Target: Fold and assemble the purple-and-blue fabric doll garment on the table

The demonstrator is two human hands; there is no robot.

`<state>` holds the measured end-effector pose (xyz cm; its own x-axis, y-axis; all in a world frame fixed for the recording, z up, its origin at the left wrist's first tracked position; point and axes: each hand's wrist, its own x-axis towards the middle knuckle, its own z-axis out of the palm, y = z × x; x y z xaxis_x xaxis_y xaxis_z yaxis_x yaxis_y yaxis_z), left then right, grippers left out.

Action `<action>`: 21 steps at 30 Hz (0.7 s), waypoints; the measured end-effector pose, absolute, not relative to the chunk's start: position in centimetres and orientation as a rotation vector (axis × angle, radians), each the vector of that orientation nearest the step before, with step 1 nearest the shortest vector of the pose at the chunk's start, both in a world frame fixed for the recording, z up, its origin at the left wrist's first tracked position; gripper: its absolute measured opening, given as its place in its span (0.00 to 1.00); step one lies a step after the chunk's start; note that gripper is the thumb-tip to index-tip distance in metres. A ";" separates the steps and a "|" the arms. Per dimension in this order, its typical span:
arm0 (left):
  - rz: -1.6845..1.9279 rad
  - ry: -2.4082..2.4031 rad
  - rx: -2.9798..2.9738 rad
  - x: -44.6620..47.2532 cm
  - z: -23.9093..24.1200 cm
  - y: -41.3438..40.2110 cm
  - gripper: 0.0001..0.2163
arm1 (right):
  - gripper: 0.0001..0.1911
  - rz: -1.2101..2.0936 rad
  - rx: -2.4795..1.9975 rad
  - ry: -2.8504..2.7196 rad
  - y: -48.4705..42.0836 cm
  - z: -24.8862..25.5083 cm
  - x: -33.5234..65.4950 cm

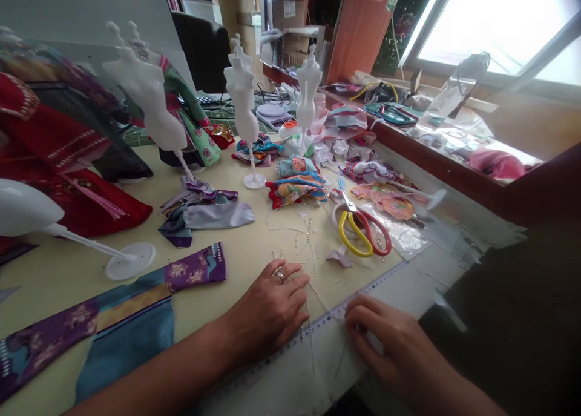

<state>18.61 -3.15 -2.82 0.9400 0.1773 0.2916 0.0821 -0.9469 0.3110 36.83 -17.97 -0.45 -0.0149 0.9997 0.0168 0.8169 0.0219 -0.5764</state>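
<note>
My left hand (271, 307) lies palm down on the yellow-green mat (236, 246), fingers curled over thin strands of small pearl beads (305, 240); a ring sits on one finger. My right hand (385, 337) rests at the mat's ruled front edge (363, 292), its fingers pinched together on the end of a bead strand (323, 299) that runs between the two hands. More bead strands lie scattered just beyond my left hand. A teal and purple strip of patterned cloth (131, 319) lies to the left of my left forearm.
Scissors with yellow and red handles (363, 228) lie beyond my right hand. Several white doll mannequins (242, 101) stand on the table among small doll garments (295, 189). Red embroidered clothing (68, 161) is piled at the left. A window ledge with clutter (431, 125) runs along the right.
</note>
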 end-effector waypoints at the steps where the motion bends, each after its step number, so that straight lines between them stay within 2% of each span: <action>1: 0.449 0.198 2.787 18.6 -2.7 -3.1 0.06 | 0.07 0.577 -1.855 -1.880 -18.3 -0.4 37.0; 11: 0.428 0.316 2.538 19.1 -2.2 -2.4 0.06 | 0.06 0.768 -1.863 -1.605 -20.9 -0.7 37.9; 15: 0.547 0.380 2.545 18.9 -1.3 -3.3 0.06 | 0.07 0.899 -1.848 -1.427 -21.4 -0.5 36.9; 21: 0.751 0.469 2.590 17.4 0.2 -6.4 0.08 | 0.07 0.850 -1.753 -1.395 -21.2 -0.6 35.2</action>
